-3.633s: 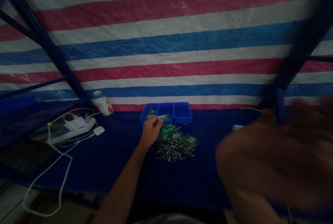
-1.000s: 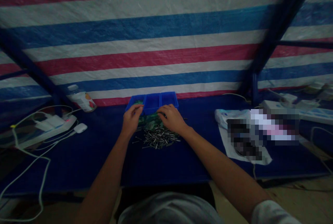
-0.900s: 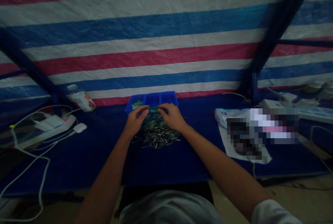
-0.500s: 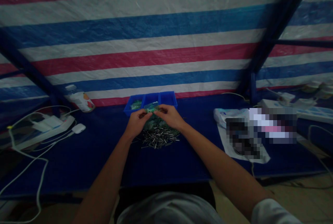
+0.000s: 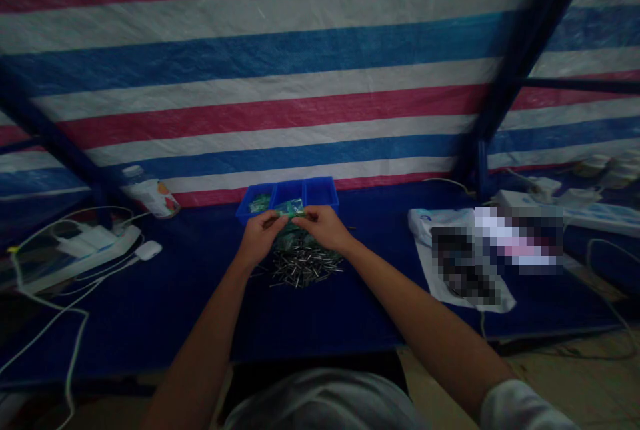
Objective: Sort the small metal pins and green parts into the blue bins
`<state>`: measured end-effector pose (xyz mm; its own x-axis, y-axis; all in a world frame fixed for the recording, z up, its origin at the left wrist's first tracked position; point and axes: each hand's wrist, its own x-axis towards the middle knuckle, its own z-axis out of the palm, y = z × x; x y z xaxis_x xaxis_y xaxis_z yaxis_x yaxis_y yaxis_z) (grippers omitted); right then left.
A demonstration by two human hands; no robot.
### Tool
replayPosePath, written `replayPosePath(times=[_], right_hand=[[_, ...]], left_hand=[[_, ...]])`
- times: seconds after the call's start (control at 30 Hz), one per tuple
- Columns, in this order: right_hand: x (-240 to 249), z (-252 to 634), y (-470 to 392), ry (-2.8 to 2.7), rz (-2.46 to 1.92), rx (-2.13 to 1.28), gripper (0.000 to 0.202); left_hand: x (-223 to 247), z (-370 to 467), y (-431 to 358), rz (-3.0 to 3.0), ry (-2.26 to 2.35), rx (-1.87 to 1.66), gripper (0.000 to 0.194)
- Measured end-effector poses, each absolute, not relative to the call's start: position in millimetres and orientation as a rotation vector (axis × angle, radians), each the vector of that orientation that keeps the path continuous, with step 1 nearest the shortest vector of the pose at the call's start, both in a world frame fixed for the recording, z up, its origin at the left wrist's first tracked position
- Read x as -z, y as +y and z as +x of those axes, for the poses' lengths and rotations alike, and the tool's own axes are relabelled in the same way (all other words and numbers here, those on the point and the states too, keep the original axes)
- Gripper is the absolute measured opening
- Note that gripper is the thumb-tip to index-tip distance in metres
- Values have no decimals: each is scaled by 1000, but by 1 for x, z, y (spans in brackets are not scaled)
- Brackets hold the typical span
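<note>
Between my two hands is a small clear plastic bag with a greenish tint, its near edge pinched on both sides. My left hand grips its left side between thumb and fingers, and my right hand pinches the right side. Right below the hands lies a pile of short thin metal pins on the blue table. More greenish plastic bags lie behind the pile, partly covered by my hands. Just beyond stands a blue three-compartment tray; small green bags sit in its left compartment.
At the left are a plastic bottle, a power strip and a white charger with loose cables. To the right lie a white plastic package, blurred-out items and another power strip. A striped tarp hangs behind the table.
The view has shifted slightly. Both hands keep hold of the small bag, which now lies flatter and stretched between the fingertips.
</note>
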<state>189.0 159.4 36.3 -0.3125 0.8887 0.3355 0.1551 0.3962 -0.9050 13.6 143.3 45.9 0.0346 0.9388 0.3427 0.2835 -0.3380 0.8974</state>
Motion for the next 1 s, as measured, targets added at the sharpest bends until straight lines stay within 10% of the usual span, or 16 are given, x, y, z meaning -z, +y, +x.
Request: replayPosePath(times=[1.0], right_hand=[[-43, 189, 151, -1784, -929, -849, 27]], left_hand=[[-48, 7, 144, 1687, 1225, -1311, 35]])
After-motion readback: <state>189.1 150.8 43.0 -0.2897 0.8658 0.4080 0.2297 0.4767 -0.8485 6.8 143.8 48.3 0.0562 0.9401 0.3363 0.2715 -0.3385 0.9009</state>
